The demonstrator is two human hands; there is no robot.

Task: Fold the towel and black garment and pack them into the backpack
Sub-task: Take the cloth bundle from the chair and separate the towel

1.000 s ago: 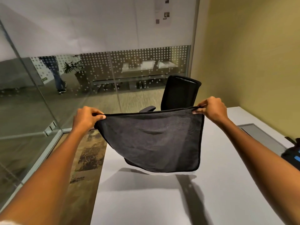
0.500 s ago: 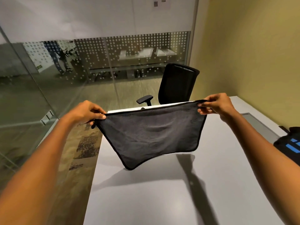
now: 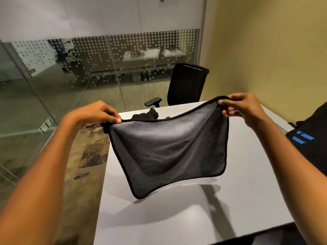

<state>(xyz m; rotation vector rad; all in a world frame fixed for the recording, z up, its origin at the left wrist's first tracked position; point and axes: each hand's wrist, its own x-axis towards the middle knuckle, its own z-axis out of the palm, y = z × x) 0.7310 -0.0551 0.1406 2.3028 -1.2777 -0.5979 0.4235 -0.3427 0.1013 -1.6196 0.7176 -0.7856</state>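
A dark grey towel (image 3: 168,152) with black trim hangs in the air above the white table (image 3: 159,218). My left hand (image 3: 95,113) pinches its top left corner, and my right hand (image 3: 242,106) pinches its top right corner. The towel sags in the middle and its lower edge stays clear of the tabletop. Behind the towel, a crumpled black garment (image 3: 147,114) lies on the far part of the table, mostly hidden. The black backpack (image 3: 311,137) with blue marks sits at the table's right edge, partly cut off.
A black office chair (image 3: 185,84) stands behind the far table edge. Glass partitions run along the left and back, a yellow wall along the right. Patterned carpet floor lies left of the table. A dark object (image 3: 265,236) edges the bottom right.
The view has tilted down, bringing the garment and more of the backpack into sight. The towel has dropped lower over the table and sags more; both hands keep their corners.
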